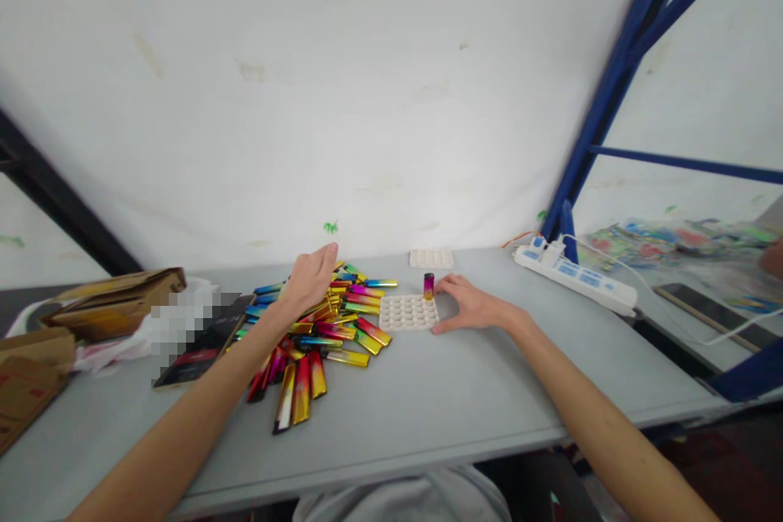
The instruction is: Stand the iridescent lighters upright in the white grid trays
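Many shiny multicoloured lighters (pixel 330 330) lie in a loose pile on the grey table. My left hand (pixel 310 279) is over the back of this pile, its fingers together and pointing away; whether it holds anything is hidden. To the right of the pile lies a white tray (pixel 409 314) with rows of round holes. One purple and yellow lighter (pixel 429 287) stands upright at the tray's back right corner. My right hand (pixel 468 306) is at the tray's right edge, thumb and fingers spread apart around that side, holding nothing.
Against the wall lies a second white tray (pixel 431 258). A power strip (pixel 575 277) with plugs sits at the right, near a blue metal frame (pixel 603 110) and a phone (pixel 715 314). Cardboard boxes (pixel 116 302) and a dark package (pixel 211 342) are at the left.
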Demonstrator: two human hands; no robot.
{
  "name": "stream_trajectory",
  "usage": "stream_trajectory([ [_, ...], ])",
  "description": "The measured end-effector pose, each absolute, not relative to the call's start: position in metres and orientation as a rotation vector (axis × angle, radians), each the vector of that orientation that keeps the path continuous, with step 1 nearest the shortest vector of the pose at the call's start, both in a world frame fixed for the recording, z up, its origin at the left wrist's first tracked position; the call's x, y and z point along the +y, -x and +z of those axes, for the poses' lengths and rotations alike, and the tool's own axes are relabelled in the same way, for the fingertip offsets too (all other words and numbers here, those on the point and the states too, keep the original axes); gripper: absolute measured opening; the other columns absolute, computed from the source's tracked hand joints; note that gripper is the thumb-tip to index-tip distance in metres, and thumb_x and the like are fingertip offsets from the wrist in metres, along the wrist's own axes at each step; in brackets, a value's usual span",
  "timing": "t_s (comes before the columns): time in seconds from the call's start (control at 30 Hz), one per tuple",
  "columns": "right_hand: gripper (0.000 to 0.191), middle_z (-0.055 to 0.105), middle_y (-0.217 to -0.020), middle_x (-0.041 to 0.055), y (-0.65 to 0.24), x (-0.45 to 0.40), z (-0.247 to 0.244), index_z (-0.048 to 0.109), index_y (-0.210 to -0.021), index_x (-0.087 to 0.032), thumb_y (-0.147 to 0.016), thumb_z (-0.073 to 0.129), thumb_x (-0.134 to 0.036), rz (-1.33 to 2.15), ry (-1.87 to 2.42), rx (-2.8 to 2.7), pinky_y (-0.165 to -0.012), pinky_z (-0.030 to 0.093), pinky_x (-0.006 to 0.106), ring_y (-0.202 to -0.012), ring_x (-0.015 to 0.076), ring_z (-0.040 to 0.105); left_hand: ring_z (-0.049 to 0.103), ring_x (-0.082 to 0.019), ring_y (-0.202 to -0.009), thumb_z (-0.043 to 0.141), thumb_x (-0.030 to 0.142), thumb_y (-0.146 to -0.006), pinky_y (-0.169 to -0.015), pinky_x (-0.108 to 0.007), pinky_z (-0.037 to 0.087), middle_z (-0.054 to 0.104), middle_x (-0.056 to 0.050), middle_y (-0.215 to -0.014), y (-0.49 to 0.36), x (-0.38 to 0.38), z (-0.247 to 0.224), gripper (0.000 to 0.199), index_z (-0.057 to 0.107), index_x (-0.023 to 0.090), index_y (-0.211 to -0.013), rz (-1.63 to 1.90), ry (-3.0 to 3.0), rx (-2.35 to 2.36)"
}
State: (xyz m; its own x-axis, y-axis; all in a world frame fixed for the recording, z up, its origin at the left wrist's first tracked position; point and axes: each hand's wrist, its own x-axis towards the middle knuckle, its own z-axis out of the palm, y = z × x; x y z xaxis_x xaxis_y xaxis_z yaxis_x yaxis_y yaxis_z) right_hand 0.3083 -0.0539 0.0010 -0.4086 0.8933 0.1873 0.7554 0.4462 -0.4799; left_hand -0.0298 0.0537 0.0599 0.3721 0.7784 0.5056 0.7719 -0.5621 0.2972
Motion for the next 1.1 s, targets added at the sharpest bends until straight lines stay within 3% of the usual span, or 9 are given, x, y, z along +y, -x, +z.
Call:
stream_trajectory([
  [0.37, 0.072, 0.057, -0.124, 0.0128, -0.309, -0.055, 0.003, 0.06, -0.124, -0.019, -0.07, 0.083, -0.061, 0.446, 1.368, -2.304, -0.105, 0.043, 0.049, -0.118, 0.0321, 0.052, 0.047, -0.02, -0.056, 0.014, 0.053, -0.102, -0.063, -0.033, 0.034, 0.049, -0.002, -0.052, 0.028, 0.061, 0.049, 0.058, 0.042, 0.025, -0.06, 0.889, -2.479, 1.35],
  [0.67, 0.073, 0.058, -0.125, 0.0128, -0.31, -0.053, 0.001, 0.06, -0.125, -0.018, -0.07, 0.083, -0.062, 0.44, 1.355, -2.314, -0.106, 0.042, 0.048, -0.118, 0.0317, 0.053, 0.05, -0.018, -0.062, 0.033, 0.046, -0.099, -0.063, -0.029, 0.035, 0.053, 0.001, -0.062, 0.009, 0.053, 0.056, 0.041, 0.044, 0.023, -0.067, 0.83, -2.608, 1.193],
  [0.83, 0.074, 0.057, -0.125, 0.0128, -0.31, -0.052, 0.0, 0.059, -0.126, -0.018, -0.07, 0.083, -0.062, 0.432, 1.349, -2.32, -0.105, 0.043, 0.047, -0.118, 0.0313, 0.053, 0.046, -0.016, -0.053, 0.033, 0.049, -0.099, -0.058, -0.029, 0.034, 0.043, 0.002, -0.049, -0.006, 0.051, 0.055, 0.051, 0.037, 0.023, -0.056, 0.867, -2.539, 1.235],
  [1.0, 0.073, 0.058, -0.126, 0.0125, -0.309, -0.053, 0.002, 0.059, -0.126, -0.019, -0.071, 0.084, -0.06, 0.43, 1.334, -2.32, -0.106, 0.042, 0.048, -0.119, 0.0317, 0.052, 0.045, -0.013, -0.034, 0.035, 0.059, -0.098, -0.048, -0.027, 0.037, 0.057, 0.003, -0.048, -0.018, 0.056, 0.05, 0.051, 0.054, 0.021, -0.069, 0.808, -2.292, 1.103],
  [1.1, 0.073, 0.059, -0.125, 0.0128, -0.309, -0.054, 0.004, 0.059, -0.127, -0.019, -0.071, 0.083, -0.059, 0.428, 1.334, -2.327, -0.106, 0.042, 0.049, -0.118, 0.0319, 0.052, 0.049, -0.014, -0.039, 0.042, 0.059, -0.096, -0.051, -0.026, 0.039, 0.058, 0.003, -0.049, -0.024, 0.059, 0.049, 0.044, 0.06, 0.021, -0.08, 0.859, -2.326, 1.084],
])
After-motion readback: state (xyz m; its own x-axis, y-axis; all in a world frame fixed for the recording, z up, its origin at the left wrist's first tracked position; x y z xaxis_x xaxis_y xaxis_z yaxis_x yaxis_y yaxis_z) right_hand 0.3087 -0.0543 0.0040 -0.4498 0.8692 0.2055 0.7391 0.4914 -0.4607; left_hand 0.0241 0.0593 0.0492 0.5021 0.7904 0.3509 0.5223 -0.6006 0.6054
